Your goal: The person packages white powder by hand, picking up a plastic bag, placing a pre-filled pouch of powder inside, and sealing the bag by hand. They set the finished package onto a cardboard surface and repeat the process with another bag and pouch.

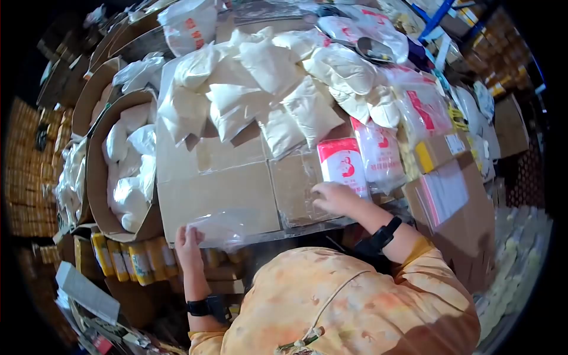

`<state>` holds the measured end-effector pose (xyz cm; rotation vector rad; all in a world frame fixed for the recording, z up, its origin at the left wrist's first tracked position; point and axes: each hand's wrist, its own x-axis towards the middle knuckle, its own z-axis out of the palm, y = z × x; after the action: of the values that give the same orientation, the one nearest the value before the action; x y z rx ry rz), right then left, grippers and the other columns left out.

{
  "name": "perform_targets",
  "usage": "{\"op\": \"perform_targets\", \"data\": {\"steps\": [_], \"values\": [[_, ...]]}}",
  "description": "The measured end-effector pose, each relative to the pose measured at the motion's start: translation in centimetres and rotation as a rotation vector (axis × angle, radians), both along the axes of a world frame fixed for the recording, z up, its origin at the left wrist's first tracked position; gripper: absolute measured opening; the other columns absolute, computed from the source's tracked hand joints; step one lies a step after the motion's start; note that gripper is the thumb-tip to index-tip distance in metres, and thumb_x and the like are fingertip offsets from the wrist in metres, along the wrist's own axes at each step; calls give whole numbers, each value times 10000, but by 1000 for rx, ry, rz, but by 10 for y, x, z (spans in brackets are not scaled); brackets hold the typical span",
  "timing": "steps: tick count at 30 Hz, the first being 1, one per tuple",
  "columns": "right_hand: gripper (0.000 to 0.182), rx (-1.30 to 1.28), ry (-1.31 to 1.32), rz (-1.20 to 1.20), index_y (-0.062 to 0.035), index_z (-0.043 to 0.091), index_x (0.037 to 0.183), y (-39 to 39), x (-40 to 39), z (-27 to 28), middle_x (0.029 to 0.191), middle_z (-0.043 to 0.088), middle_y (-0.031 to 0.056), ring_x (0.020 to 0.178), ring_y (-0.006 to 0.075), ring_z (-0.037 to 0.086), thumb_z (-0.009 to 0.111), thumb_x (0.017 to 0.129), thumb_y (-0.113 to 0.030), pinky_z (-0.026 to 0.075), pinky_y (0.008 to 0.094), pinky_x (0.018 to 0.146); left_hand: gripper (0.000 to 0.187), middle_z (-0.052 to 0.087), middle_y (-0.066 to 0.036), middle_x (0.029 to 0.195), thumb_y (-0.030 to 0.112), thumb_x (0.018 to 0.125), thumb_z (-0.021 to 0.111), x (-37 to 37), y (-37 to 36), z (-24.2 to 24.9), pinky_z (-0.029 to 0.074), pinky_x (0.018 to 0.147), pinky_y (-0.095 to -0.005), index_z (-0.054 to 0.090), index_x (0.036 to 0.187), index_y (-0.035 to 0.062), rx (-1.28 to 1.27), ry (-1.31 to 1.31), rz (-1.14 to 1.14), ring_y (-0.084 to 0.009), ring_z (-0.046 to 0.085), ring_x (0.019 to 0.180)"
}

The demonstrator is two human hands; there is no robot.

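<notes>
My left hand (189, 245) is closed in a pinch on a clear plastic bag (222, 228) at the front edge of the cardboard-covered table. The bag looks flat and see-through, and lies partly over the cardboard (225, 198). To the right, my right hand (336, 199) hovers by the lower end of a stack of printed red-and-white bags (343, 161). Its fingers are loosely bent and a little apart, with nothing visible between them. Farther back, several filled bags of pale powder (269, 65) are piled across the table.
At the left stands an open cardboard box (93, 183) with filled white bags inside. More printed clear bags (421, 109) and a metal scoop (374, 49) lie at the right. A brown carton (461, 219) leans near my right arm. Yellow-taped packs (139, 260) sit below the table.
</notes>
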<state>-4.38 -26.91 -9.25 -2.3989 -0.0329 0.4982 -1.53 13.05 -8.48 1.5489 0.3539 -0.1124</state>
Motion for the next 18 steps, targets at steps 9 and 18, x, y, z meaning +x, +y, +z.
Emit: {"op": "perform_targets", "data": {"steps": [9, 18], "values": [[250, 131, -52, -679, -30, 587, 947, -127, -65, -40, 837, 630, 124, 779, 226, 608, 590, 793, -227, 465, 316, 703, 300, 504, -81, 1176, 200, 915, 415, 21, -24, -6, 436, 879, -436, 497, 1148, 30, -615, 95, 66, -229, 499, 1063], [282, 142, 42, -557, -4, 582, 1000, -97, -59, -38, 885, 640, 141, 802, 212, 615, 591, 807, -209, 466, 302, 720, 296, 577, -63, 1016, 286, 946, 376, 16, -63, -5, 456, 790, -381, 546, 990, 48, -613, 185, -84, -218, 546, 934]]}}
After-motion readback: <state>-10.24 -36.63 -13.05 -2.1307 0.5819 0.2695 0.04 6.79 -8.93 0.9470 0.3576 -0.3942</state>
